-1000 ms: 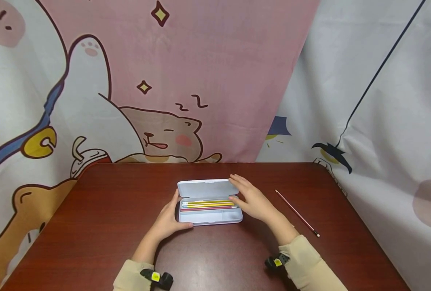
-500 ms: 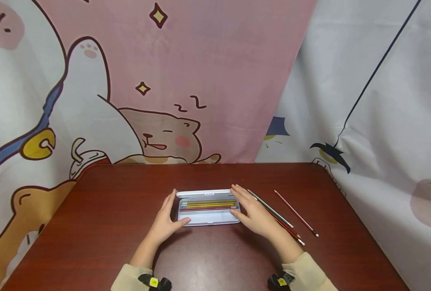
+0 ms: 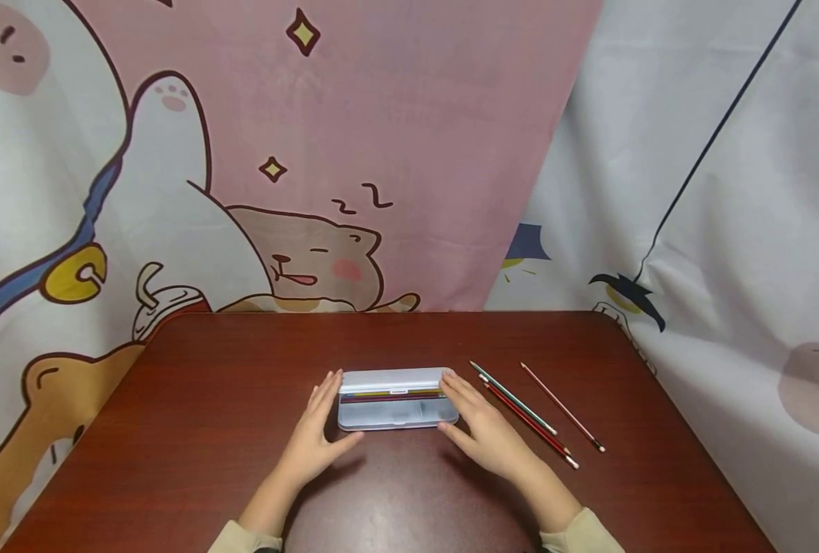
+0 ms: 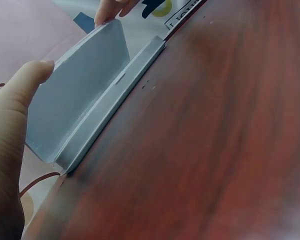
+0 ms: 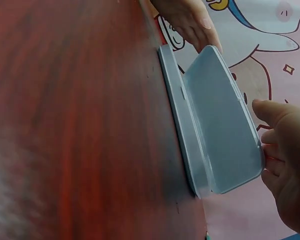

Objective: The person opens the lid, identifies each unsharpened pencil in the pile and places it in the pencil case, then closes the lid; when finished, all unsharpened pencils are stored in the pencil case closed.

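Note:
A pale grey-white pencil case (image 3: 380, 416) lies on the table, its hinged lid (image 3: 392, 378) tilted forward over the back part of the base. Under the lid's edge, a strip of yellow and red pencils (image 3: 375, 399) shows in the case. My left hand (image 3: 313, 438) is at the case's left end, fingers extended by the lid's corner and thumb apart near the front. My right hand (image 3: 489, 436) mirrors it at the right end, with fingertips on the lid's corner. Both wrist views show the lid (image 4: 85, 85) raised at an angle between the two hands.
Right of my right hand lie several loose pencils: a green pencil (image 3: 516, 401) beside red ones (image 3: 528, 420), and a pinkish-red pencil (image 3: 562, 405) farther right. The table (image 3: 243, 369) is dark reddish wood. Cartoon-printed cloth (image 3: 416, 153) hangs behind it.
The lid has swung forward and down from its wide-open position, covering part of the pencils inside. My right arm has shifted, uncovering loose pencils beside it.

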{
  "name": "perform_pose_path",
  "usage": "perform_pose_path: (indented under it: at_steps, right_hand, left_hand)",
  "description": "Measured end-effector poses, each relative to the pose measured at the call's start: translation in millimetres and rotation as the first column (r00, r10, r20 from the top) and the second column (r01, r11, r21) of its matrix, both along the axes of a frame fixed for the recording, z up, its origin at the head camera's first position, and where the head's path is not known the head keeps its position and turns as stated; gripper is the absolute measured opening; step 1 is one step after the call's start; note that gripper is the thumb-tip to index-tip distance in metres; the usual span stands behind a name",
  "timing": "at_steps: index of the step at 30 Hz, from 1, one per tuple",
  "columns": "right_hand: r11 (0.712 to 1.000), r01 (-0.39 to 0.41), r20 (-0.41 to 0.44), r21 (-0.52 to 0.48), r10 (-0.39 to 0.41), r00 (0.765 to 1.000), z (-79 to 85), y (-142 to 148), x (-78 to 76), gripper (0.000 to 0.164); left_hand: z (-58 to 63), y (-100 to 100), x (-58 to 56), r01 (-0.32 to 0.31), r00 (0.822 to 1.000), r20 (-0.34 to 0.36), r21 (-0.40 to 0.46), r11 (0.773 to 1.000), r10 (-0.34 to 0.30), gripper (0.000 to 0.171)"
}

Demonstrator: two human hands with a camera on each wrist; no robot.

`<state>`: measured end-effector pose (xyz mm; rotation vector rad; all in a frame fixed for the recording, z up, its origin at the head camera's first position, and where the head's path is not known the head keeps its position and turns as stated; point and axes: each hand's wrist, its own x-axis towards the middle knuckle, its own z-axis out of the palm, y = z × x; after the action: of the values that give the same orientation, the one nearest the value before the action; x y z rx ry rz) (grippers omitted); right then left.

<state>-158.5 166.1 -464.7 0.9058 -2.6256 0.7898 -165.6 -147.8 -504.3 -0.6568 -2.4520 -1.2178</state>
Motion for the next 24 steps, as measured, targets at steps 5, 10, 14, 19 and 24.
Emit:
perform_pose_path:
  at_steps: [5,10,14,19,24]
  right_hand:
    - [1.000,-0.012,-0.011,0.010,0.012,1.000,-5.5,-0.5,2.2,0.062]
    - [1.000,-0.009,0.031,0.023,0.009,0.999,-9.6,-0.2,4.4,0.060]
    - [0.999,-0.015,0.068,0.030,0.013,0.998,-13.3,0.7,6.3,0.060]
    - [0.999,-0.029,0.099,0.043,0.024,0.995,-19.1,1.8,8.1,0.062]
    - [0.998,-0.042,0.106,0.046,0.037,0.994,-23.6,1.8,9.1,0.064]
  left_hand:
    - [-3.1,0.2,6.5,0.021,0.998,-0.057,-0.050,0.999,-0.024,0.100]
    - [-5.7,0.8,12.6,0.053,0.997,-0.054,-0.106,0.993,-0.059,0.096]
    - [-6.7,1.1,14.6,0.070,0.996,-0.045,-0.155,0.985,-0.078,0.093]
    - [-7.5,1.7,15.5,0.080,0.996,-0.019,-0.206,0.975,-0.086,0.093]
    - [-7.5,2.9,16.2,0.097,0.994,-0.023,-0.222,0.970,-0.105,0.092]
